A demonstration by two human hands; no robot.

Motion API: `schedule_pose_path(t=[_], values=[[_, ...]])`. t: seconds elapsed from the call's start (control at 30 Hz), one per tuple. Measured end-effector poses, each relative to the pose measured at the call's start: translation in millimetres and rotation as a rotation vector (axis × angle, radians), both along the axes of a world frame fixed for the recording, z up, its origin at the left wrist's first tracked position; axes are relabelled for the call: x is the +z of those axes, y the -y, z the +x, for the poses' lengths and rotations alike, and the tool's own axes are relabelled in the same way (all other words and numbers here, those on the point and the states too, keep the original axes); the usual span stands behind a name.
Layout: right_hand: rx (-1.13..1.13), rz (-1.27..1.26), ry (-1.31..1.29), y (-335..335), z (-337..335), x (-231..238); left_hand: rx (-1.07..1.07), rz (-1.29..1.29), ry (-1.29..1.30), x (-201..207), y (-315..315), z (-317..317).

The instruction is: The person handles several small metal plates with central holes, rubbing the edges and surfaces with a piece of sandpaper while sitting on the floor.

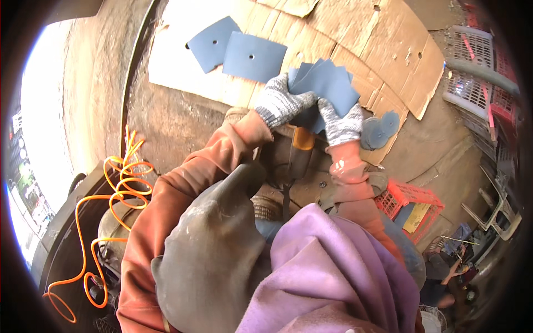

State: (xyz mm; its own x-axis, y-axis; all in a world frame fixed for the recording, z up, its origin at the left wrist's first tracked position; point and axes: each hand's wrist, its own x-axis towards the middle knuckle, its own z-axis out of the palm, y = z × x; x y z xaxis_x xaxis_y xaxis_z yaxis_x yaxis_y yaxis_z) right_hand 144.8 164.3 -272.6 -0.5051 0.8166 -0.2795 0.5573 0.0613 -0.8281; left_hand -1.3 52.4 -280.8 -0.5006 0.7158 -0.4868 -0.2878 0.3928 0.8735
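Observation:
My left hand [282,101], in a grey-and-white knitted glove, grips the left edge of a fanned stack of thin blue-grey square sheets [327,83]. My right hand [341,123], gloved alike, holds the lower right side of the stack. Both thumbs press on its near edge; the fingers underneath are mostly hidden. Beyond my left hand, two flat sheets [255,56] with a small centre hole lie overlapping on cardboard [383,50]. Beside my right wrist is a small pile of rounded blue-grey pieces [380,131]. Below the stack stands a yellow-and-dark tool [303,140], partly covered.
An orange coiled hose [125,186] hangs at the left. A red plastic crate [410,210] with sheets inside stands at the right of my legs. Farther right are a grey plastic basket [469,72], a grey pipe [483,73] and a broken chair-like frame [499,205].

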Motion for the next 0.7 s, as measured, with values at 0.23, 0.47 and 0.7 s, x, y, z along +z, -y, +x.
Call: schedule_pose_path(t=[0.23, 0.47, 0.7], values=[[0.02, 0.19, 0.282, -1.1, -18.3, 14.0, 0.031, 0.022, 0.116, 2.9, 3.4, 1.3], [0.175, -0.232, 0.289, -33.2, -8.0, -46.6, -0.097, -0.098, 0.348, 5.4, -10.9, -31.4], [0.17, -0.287, 0.282, -20.4, -20.4, 20.9, -0.112, -0.016, 0.112, -20.7, -3.2, -15.8]])
